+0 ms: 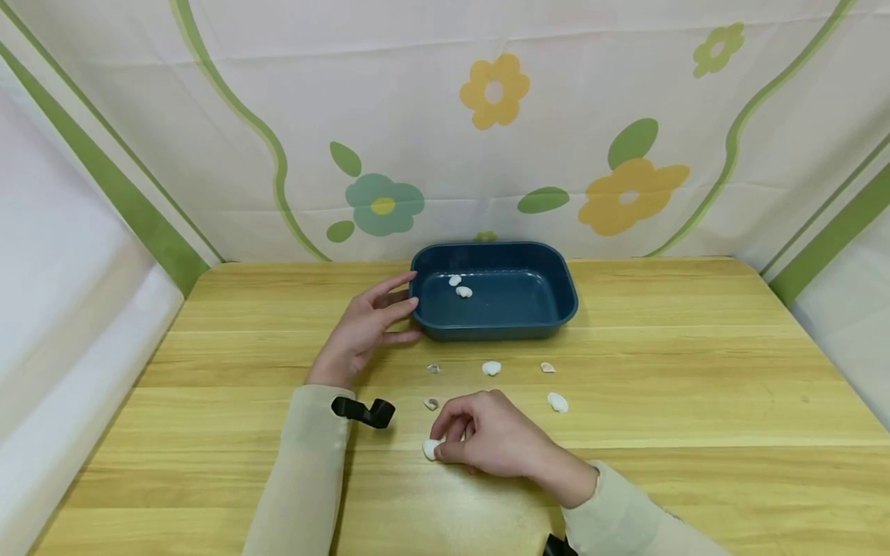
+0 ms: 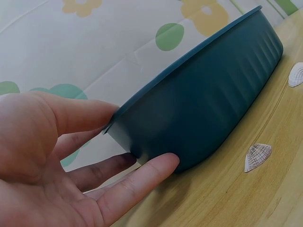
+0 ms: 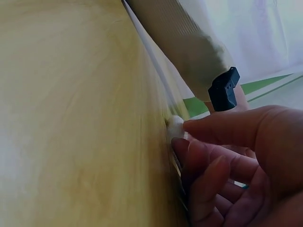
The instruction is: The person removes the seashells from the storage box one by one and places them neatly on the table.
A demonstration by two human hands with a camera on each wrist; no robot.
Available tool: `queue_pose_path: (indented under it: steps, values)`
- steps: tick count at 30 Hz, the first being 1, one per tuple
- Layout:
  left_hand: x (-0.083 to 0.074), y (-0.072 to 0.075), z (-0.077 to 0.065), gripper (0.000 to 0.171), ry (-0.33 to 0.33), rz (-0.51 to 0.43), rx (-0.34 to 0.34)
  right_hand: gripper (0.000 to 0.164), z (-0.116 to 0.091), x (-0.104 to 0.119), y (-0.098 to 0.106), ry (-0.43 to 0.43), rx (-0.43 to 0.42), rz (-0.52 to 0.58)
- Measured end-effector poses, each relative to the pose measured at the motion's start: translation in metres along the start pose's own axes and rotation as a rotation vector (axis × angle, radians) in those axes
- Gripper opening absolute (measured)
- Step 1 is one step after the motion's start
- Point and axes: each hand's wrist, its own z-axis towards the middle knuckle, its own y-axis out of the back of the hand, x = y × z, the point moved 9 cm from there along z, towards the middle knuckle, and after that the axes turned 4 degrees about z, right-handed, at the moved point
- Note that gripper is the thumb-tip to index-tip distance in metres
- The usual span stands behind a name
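Note:
A dark blue plastic basin [image 1: 501, 333] stands at the back of the wooden table, with two white seashells [image 1: 463, 292] on its floor. My left hand [image 1: 358, 332] touches the basin's left end with spread, fairly straight fingers; in the left wrist view the thumb meets the rim and other fingers lie against the wall. Nearer the front, my right hand [image 1: 497, 436] pinches a white seashell [image 1: 429, 449] between thumb and fingers, low at the tabletop. The right wrist view shows that shell partly hidden by the fingertips.
Between basin and right hand lie several loose shells: a white shell [image 1: 491, 368], a small patterned shell [image 1: 434, 369], a small pale shell [image 1: 548, 367], a white shell [image 1: 558, 402] and a brownish shell [image 1: 431, 404]. A flower-printed cloth [image 1: 431, 116] hangs behind the table.

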Motion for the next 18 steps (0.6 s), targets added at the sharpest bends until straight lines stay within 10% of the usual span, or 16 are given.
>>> queue_pose_path:
  steps: [18]
  values:
    - [0.0007, -0.0002, 0.0, 0.055, -0.001, -0.008, -0.004, 0.015, -0.0003, 0.0045, -0.0027, 0.052, -0.019, -0.119]
